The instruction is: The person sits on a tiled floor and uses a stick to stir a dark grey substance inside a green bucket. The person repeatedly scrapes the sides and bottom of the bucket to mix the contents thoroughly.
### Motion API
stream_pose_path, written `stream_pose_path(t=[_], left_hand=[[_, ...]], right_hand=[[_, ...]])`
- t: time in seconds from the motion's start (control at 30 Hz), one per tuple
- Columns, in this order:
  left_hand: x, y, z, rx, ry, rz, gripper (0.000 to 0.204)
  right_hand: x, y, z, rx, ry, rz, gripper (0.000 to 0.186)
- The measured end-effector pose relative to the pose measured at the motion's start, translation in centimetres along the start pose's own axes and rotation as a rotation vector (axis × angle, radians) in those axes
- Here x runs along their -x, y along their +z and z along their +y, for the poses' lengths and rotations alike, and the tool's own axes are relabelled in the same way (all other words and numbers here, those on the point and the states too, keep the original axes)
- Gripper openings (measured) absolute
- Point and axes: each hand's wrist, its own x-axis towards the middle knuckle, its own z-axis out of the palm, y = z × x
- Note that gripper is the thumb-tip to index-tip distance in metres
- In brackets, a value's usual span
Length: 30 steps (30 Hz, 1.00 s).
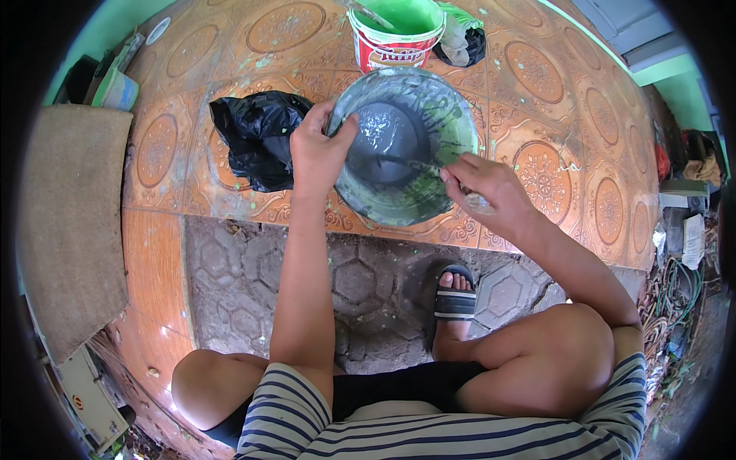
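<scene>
A round basin [452, 123] splashed with grey and green sits on the tiles in front of me, tilted slightly, with wet grey paste [383, 138] in its bottom. My left hand [320, 149] is closed on the basin's left rim, thumb on the inner side. At the right rim, my right hand [491, 190] is wrapped round the handle of a thin, dark tool [414, 163]. The tool's far end dips into the paste, so its shape is hidden. Beside my left hand lies a crumpled black plastic bag [257, 138].
A red and white bucket [395, 50], green inside and holding a tool, stands beyond the basin next to a knotted plastic bag [464, 44]. A brown mat [73, 215] lies at left. Cables and clutter [682, 284] fill the right side. My sandalled foot [455, 299] rests on paving.
</scene>
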Motion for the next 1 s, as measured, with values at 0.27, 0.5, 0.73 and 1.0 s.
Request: stream_pose_path(t=[0.27, 0.5, 0.73, 1.0], left_hand=[[0.0, 0.5, 0.5, -0.079, 0.024, -0.011, 0.033], [-0.1, 1.0, 1.3, -0.083, 0.017, -0.011, 0.036], [-0.3, 0.5, 0.5, -0.112, 0.028, 0.02, 0.036], [-0.1, 1.0, 1.1, -0.176, 0.072, 0.01, 0.036]], right_hand=[[-0.2, -0.3, 1.1, 0.223, -0.041, 0.035, 0.016], [-1.3, -0.9, 0.5, 0.197, -0.045, 0.046, 0.019], [0.1, -0.3, -0.1, 0.141, -0.05, -0.061, 0.017], [0.1, -0.5, -0.1, 0.262, 0.026, -0.079, 0.013]])
